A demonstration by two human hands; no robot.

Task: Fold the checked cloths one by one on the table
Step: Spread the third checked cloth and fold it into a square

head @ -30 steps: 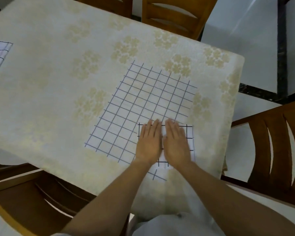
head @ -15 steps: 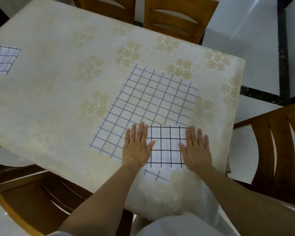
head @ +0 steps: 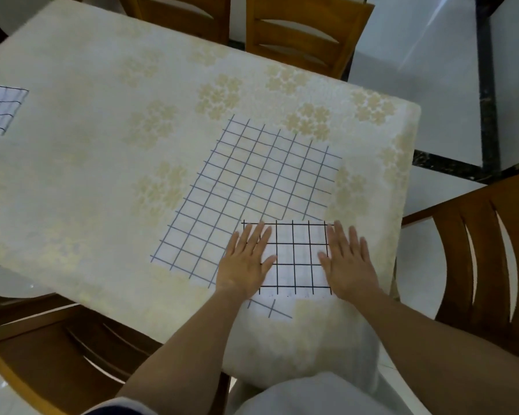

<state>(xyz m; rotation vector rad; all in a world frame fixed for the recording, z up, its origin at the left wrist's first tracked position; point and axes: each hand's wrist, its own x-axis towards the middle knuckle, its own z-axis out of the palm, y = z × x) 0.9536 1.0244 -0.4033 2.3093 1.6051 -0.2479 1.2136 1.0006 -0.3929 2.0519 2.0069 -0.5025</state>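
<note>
Folded checked cloth (head: 297, 259) sits at 6 o'clock on the table, near the front edge, squared-off rectangle with dark, bold grid lines. It lies on the near corner of a larger checked cloth (head: 252, 187), spread flat, single layer, thin enough that the tablecloth's floral print shows through; its grid reads paler blue.

Left hand (head: 246, 262) rests flat on the folded piece's 9 o'clock edge, right hand (head: 346, 262) flat on its 3 o'clock edge. Fingers on both are straight, spread, palm down, gripping nothing.

Step in hand, my read: pressing and smoothing the finished fold. This piece looks done; corners line up, no visible bulge.

Next move probably calls for lifting the folded piece off and setting it aside, maybe toward the other folded checked cloth (head: 0, 109) at 9 o'clock, far left edge, partly cut off. Then start on the spread one: pinch two corners, bring edge to edge.

Materials: cloth looks light, limp, faint creases in the spread layer. Tablecloth (head: 102, 145) is cream, damask-like, drapes over the table edge, so it could drag. Wooden chairs (head: 306, 34) all round.
</note>
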